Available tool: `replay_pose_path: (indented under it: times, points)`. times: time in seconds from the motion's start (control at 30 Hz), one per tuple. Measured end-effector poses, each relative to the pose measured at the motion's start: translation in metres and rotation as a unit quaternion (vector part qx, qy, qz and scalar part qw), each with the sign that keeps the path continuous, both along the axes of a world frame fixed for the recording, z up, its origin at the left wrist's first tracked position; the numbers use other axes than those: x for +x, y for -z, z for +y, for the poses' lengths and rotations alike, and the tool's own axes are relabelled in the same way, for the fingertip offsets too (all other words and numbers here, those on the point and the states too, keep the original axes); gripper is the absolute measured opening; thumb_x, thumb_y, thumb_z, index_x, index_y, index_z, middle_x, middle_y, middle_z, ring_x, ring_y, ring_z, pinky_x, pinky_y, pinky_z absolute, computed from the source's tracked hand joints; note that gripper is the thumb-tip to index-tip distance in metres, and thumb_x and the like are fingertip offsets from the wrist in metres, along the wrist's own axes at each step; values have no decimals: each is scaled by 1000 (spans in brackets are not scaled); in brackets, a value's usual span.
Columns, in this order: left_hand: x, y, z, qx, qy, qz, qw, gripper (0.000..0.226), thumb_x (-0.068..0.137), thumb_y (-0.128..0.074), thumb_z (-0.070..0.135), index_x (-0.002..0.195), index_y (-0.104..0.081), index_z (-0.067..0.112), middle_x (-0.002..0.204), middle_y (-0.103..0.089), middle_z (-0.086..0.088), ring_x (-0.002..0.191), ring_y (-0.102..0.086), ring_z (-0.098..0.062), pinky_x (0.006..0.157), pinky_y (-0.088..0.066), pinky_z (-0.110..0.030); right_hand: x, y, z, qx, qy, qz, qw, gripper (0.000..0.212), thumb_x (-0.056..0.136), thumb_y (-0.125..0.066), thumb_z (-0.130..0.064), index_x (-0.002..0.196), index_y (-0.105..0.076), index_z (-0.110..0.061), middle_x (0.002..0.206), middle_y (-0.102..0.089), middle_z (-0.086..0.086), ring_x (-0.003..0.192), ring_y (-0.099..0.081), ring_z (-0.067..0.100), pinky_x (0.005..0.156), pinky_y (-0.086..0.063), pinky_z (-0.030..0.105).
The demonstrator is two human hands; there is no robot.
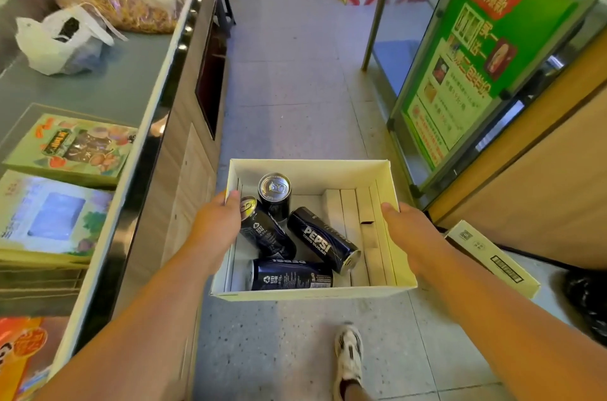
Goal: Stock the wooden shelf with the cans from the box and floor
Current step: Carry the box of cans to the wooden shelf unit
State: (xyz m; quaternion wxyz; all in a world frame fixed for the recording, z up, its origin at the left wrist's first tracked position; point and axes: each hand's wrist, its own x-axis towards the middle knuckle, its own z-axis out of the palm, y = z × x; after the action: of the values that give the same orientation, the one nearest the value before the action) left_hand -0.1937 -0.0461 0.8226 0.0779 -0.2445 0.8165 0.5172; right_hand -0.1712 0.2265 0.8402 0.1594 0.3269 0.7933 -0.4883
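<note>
I carry a white cardboard box [312, 167] in front of me, above the aisle floor. My left hand [218, 223] grips its left wall and my right hand [409, 230] grips its right wall. Inside are several black Pepsi Zero Sugar cans: one upright can [275, 195] at the back, one leaning can [266, 231] under my left thumb, one lying diagonally [323, 239], and one lying along the front wall [292, 274]. White cardboard dividers [358, 213] lie flat on the box's right side. No wooden shelf shows clearly.
A counter [131, 79] with bagged snacks and gift boxes runs along the left. On the right stand a glass cabinet with a green poster [469, 49] and a wooden panel [542, 177]. Another white carton [492, 257] lies on the floor by my right arm. My shoe [348, 354] is below.
</note>
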Motion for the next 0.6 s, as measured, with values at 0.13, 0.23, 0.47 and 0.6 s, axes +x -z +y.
replay_pose_path:
  times: [0.13,0.23,0.47,0.6]
  points:
    - [-67,-3,16,1,-7,3,1000,26,105,-36,39,107,-58,25,98,-61,-2,90,-54,-20,75,-36,-31,-71,-5,14,-5,-2,3,1000,47,106,-38,-33,151,-35,-20,148,-45,6,137,-38,28,110,-32,44]
    - [-127,-14,32,-8,-21,4,1000,27,104,-35,40,101,-56,24,95,-62,-5,84,-52,-20,77,-34,-33,-137,-17,31,-16,-10,6,1000,48,106,-38,-35,152,-33,-22,151,-42,4,139,-36,28,111,-30,45]
    - [-280,-48,55,2,-54,8,999,32,104,-38,40,90,-59,20,87,-60,-4,84,-53,-22,75,-34,-32,-303,-46,57,-25,-33,18,999,50,104,-40,-38,153,-33,-27,153,-40,3,141,-35,28,112,-29,48]
    - [-381,-56,53,-16,-58,6,998,28,105,-37,38,102,-57,19,86,-54,-1,91,-48,-23,80,-32,-31,-405,-52,52,-29,-28,18,999,51,104,-41,-38,153,-32,-26,153,-41,3,141,-35,29,112,-29,48]
